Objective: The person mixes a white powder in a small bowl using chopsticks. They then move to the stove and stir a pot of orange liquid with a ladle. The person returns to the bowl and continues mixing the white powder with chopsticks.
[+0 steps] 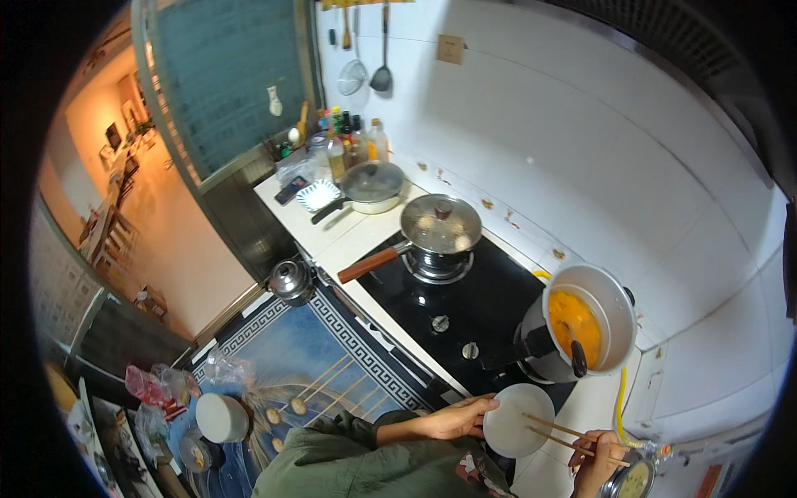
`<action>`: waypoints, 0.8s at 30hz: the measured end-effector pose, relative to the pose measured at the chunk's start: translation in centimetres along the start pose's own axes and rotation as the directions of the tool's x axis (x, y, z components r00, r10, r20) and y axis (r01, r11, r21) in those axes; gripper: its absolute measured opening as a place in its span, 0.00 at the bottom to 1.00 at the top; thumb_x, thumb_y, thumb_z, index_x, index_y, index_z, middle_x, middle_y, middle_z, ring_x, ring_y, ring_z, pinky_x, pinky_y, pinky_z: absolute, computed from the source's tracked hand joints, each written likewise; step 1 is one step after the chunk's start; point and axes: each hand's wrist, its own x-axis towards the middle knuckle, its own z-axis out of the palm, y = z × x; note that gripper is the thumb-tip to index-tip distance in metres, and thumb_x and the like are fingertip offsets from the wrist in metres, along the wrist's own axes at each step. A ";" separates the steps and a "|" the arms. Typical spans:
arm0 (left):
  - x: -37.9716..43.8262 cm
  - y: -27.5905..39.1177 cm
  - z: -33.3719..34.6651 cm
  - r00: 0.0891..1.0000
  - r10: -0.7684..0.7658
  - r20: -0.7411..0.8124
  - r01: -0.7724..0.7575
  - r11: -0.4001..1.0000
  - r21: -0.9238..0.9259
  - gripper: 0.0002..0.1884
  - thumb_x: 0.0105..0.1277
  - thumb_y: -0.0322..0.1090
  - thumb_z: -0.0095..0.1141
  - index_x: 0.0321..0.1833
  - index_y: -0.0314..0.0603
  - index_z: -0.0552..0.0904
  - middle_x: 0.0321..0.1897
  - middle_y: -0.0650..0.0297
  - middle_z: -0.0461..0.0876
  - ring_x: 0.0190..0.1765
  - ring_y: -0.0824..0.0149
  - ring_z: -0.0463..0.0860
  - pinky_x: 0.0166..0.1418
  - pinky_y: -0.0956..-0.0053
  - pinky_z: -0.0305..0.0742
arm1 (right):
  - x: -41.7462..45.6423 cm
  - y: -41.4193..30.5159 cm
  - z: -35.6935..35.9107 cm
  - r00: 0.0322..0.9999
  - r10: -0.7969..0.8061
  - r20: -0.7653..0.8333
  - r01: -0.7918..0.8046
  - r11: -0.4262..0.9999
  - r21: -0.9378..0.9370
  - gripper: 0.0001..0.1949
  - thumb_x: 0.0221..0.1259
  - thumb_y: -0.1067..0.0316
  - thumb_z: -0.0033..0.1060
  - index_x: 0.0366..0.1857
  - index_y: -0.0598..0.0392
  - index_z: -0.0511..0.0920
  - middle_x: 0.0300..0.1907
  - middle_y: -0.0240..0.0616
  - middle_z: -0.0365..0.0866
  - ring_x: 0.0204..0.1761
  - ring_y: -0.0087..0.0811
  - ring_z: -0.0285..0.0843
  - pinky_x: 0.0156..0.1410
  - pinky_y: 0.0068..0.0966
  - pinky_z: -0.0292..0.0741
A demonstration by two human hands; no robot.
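Observation:
My left hand (457, 420) grips the left rim of a white bowl (514, 404), held near the counter's front edge. In my right hand (596, 457) is a pair of wooden chopsticks (563, 431), their tips inside the bowl. The bowl's inside looks pale; whether it holds anything, I cannot tell. Just beyond it, an open pressure cooker pot (619, 305) on the stove contains chunky orange food (563, 308). A utensil with a dark handle (579, 358) leans in that pot. Beside my right hand is a round metal container (636, 479) with pale contents, partly cut off.
A glass-lidded saucepan (442, 227) sits on the far burner of the black gas stove (398, 299), its wooden handle (370, 264) jutting past the counter edge. Behind it stand a lidded frying pan (373, 202) and several bottles (336, 155). A yellow gas hose (621, 404) runs along the wall side.

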 end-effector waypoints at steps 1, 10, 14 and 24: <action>-0.5 0.2 0.5 0.999 -0.005 -0.038 0.005 1.000 -0.003 0.37 0.63 0.52 0.48 0.68 0.41 0.50 0.58 0.61 0.66 0.57 0.68 0.69 0.52 0.73 0.71 | 0.4 0.1 0.1 0.999 0.034 0.006 -0.035 0.999 0.023 0.19 0.64 0.60 0.45 0.27 0.73 0.72 0.22 0.52 0.74 0.15 0.31 0.67 0.18 0.20 0.66; -2.2 0.1 0.2 0.996 0.059 -0.061 -0.061 0.997 -0.037 0.39 0.62 0.52 0.50 0.68 0.38 0.48 0.57 0.59 0.65 0.57 0.68 0.70 0.53 0.72 0.71 | 1.2 2.1 1.4 0.823 0.562 -0.080 -0.493 0.777 0.391 0.16 0.65 0.62 0.40 0.26 0.65 0.70 0.16 0.38 0.69 0.11 0.24 0.60 0.15 0.17 0.60; -2.1 0.0 -0.3 0.997 0.080 -0.026 -0.081 0.996 -0.040 0.37 0.63 0.51 0.48 0.68 0.40 0.50 0.57 0.61 0.66 0.56 0.69 0.71 0.53 0.73 0.72 | 1.0 3.8 0.8 0.838 0.529 -0.136 -0.375 0.738 0.562 0.16 0.65 0.62 0.40 0.26 0.65 0.70 0.15 0.35 0.67 0.11 0.22 0.56 0.16 0.15 0.57; -1.1 -0.4 -0.5 0.998 0.058 0.033 -0.057 0.998 -0.019 0.34 0.64 0.51 0.46 0.68 0.42 0.51 0.57 0.63 0.67 0.56 0.71 0.70 0.53 0.73 0.72 | -0.2 -0.9 0.6 0.954 0.196 -0.227 0.012 0.731 0.683 0.16 0.66 0.59 0.40 0.23 0.58 0.66 0.20 0.33 0.63 0.20 0.18 0.56 0.25 0.10 0.61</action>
